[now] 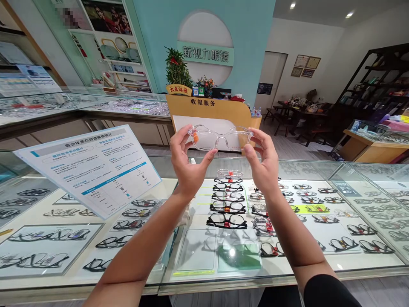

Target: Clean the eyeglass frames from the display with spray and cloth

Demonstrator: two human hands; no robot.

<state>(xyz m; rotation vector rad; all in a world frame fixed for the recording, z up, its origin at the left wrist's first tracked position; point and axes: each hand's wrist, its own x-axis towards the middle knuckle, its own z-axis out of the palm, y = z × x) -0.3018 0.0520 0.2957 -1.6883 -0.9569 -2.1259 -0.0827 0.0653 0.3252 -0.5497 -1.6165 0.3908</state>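
Both my hands hold up a pair of clear-framed eyeglasses (220, 139) above the glass display counter, lenses facing me. My left hand (190, 164) pinches the left end of the frame, its thumb below the left lens. At the other end, my right hand (263, 160) grips the frame near its hinge with thumb and fingers. Small print shows on the lenses, and an orange tag (195, 135) is by the left lens. Below the hands, a column of black-framed glasses (227, 207) lies in the counter.
A printed lens leaflet (92, 170) stands tilted at the left on the glass counter (188, 279). More eyeglass frames (343, 244) lie under the glass on both sides. Beyond the counter stand a wooden cashier desk (211, 111) with a potted plant (177, 70) and another display case (377, 136).
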